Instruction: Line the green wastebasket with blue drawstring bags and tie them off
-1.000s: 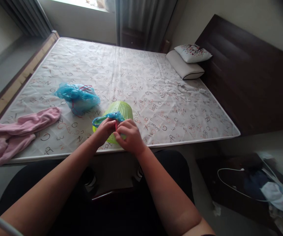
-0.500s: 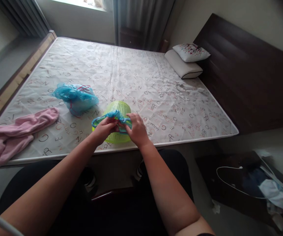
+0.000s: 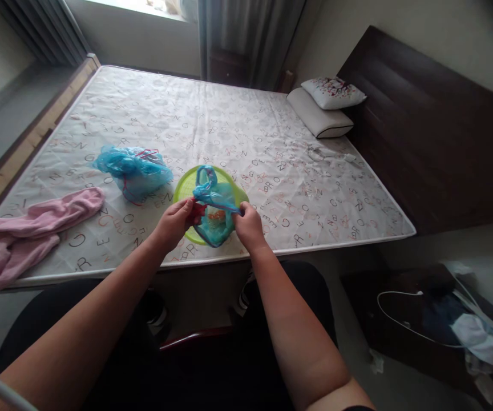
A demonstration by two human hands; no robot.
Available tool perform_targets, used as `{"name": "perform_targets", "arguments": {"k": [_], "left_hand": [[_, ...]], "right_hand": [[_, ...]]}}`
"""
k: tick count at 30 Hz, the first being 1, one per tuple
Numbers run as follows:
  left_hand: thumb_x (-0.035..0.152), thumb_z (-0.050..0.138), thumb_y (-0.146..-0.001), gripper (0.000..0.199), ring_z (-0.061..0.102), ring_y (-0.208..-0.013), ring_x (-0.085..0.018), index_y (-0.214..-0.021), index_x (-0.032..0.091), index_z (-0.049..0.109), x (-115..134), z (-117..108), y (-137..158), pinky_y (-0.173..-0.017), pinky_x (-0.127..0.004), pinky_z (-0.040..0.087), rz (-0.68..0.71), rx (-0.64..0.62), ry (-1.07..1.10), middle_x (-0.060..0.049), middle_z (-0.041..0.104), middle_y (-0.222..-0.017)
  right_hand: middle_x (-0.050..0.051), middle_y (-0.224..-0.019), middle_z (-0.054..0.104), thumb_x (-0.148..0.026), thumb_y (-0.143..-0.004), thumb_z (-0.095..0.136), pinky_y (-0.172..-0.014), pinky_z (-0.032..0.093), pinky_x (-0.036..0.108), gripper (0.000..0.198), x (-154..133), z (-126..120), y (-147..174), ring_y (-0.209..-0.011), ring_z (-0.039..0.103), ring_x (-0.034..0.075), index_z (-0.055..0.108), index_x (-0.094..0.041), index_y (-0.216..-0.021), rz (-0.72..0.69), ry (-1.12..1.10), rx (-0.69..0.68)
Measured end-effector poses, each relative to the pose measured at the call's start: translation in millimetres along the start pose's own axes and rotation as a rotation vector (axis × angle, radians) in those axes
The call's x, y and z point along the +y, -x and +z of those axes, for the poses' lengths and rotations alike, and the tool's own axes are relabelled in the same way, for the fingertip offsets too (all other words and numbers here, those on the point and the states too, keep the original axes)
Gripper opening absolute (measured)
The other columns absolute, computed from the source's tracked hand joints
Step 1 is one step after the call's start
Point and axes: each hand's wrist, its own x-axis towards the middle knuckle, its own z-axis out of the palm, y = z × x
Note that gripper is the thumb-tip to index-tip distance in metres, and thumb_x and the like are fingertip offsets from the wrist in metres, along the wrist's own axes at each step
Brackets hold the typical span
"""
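A yellow-green plastic mesh basket stands near the front edge of the mattress, its round opening towards me. Over and inside it is a thin blue plastic bag with a red drawstring. My left hand pinches the bag by its red drawstring side, left of the opening. At the right rim, my right hand is closed on the bag's edge, which is stretched between both hands. Something orange shows inside the bag, too blurred to name. Left of the basket lies a second blue plastic bag, bunched up, with red strings.
The letter-patterned mattress reaches to a dark headboard at right. Pink cloth lies at its left front corner, two pillows at the far right. A low dark table with a white cable stands at lower right.
The basket has turned from lying with its mesh side visible to showing its round opening. My hands have moved apart, stretching the bag's edge between them.
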Motion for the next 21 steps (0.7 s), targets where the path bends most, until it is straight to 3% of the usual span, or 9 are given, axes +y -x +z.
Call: {"name": "perform_targets", "arguments": {"k": [5, 8, 14, 18, 21], "left_hand": [[0.028, 0.086, -0.091, 0.021, 0.059, -0.06, -0.011, -0.102, 0.01, 0.081, 15, 3, 0, -0.059, -0.023, 0.054, -0.016, 0.064, 0.133, -0.004, 0.066, -0.074], [0.023, 0.084, -0.091, 0.018, 0.06, -0.06, -0.01, -0.102, 0.008, 0.081, 22, 4, 0, -0.058, -0.021, 0.053, -0.06, 0.069, 0.181, -0.006, 0.067, -0.075], [0.004, 0.081, -0.079, 0.024, 0.057, -0.057, -0.007, -0.102, 0.007, 0.082, 32, -9, -5, -0.057, -0.019, 0.052, -0.11, 0.13, 0.15, -0.01, 0.072, -0.083], [0.003, 0.077, -0.068, 0.025, 0.052, -0.054, -0.007, -0.093, 0.007, 0.083, 36, -12, -4, -0.053, -0.019, 0.048, -0.104, 0.158, 0.056, -0.008, 0.069, -0.076], [0.008, 0.077, -0.067, 0.023, 0.051, -0.054, -0.008, -0.089, 0.008, 0.084, 35, -10, -3, -0.051, -0.019, 0.045, -0.104, 0.143, -0.077, -0.006, 0.066, -0.068]], "right_hand": [[-0.006, -0.074, 0.06, -0.033, -0.077, 0.065, -0.059, 0.044, 0.023, 0.02, 3, 7, -5, -0.064, 0.052, 0.013, 0.059, -0.023, -0.092, 0.264, -0.569, 0.086], [-0.008, -0.071, 0.058, -0.027, -0.071, 0.066, -0.057, 0.046, 0.022, 0.024, 0, 12, -3, -0.06, 0.052, 0.011, 0.056, -0.023, -0.093, 0.382, -0.728, 0.077], [-0.006, -0.074, 0.061, -0.02, -0.071, 0.061, -0.057, 0.051, 0.022, 0.026, -5, 13, -1, -0.063, 0.056, 0.012, 0.055, -0.024, -0.096, 0.527, -0.697, 0.066], [-0.004, -0.082, 0.061, -0.021, -0.073, 0.061, -0.061, 0.055, 0.025, 0.024, -5, 9, -2, -0.068, 0.059, 0.013, 0.055, -0.024, -0.096, 0.52, -0.593, 0.085], [-0.002, -0.095, 0.065, -0.023, -0.073, 0.064, -0.064, 0.058, 0.027, 0.034, 1, 7, -4, -0.074, 0.063, 0.014, 0.054, -0.024, -0.106, 0.49, -0.515, 0.109]]}}
